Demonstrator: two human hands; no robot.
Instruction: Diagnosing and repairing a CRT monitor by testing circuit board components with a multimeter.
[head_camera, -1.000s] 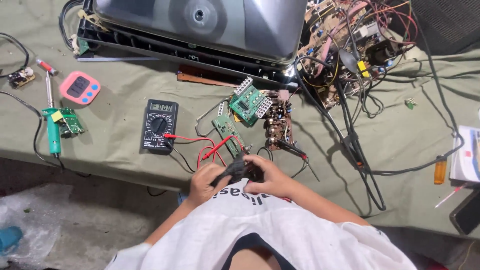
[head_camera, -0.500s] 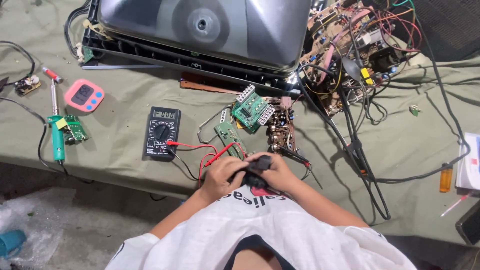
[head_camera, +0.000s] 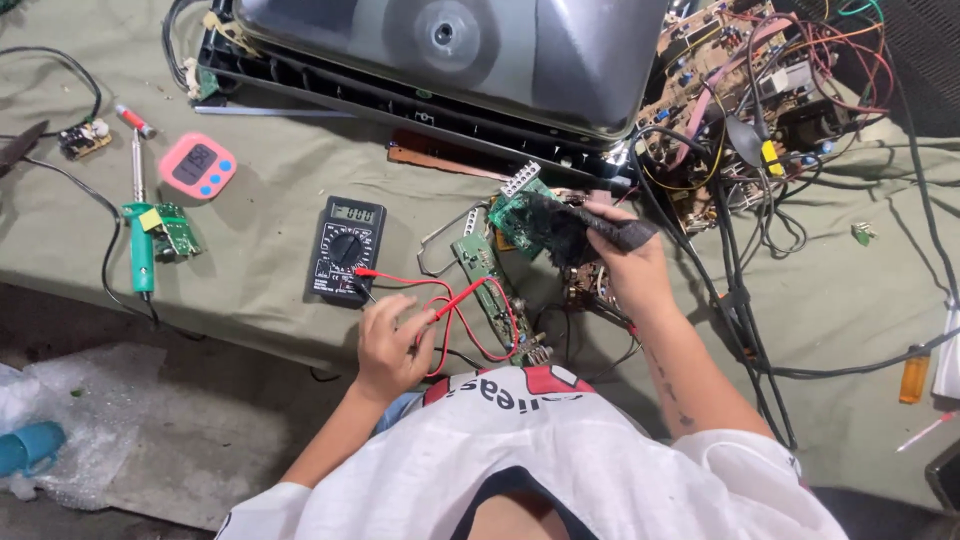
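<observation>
My right hand (head_camera: 628, 268) reaches forward and pinches a black cloth (head_camera: 575, 228), pressing it onto a green circuit board (head_camera: 512, 212) with a white connector strip. My left hand (head_camera: 388, 342) rests at the table's near edge, fingers loosely apart, touching the red test leads (head_camera: 470, 312). The leads run from a black multimeter (head_camera: 346, 250) just left of that hand. A red probe (head_camera: 468, 294) lies across a long narrow green board (head_camera: 487, 275) between my hands.
A grey picture tube (head_camera: 450, 50) lies at the back, with a big wired chassis board (head_camera: 760, 100) to its right. At the left lie a pink timer (head_camera: 197, 165) and a green soldering iron (head_camera: 140, 252). Black cables (head_camera: 745, 320) cross the right side.
My hands were together near my body around a black thing. Now the right hand has moved forward onto the green board with the cloth, and the left hand has dropped by the red leads.
</observation>
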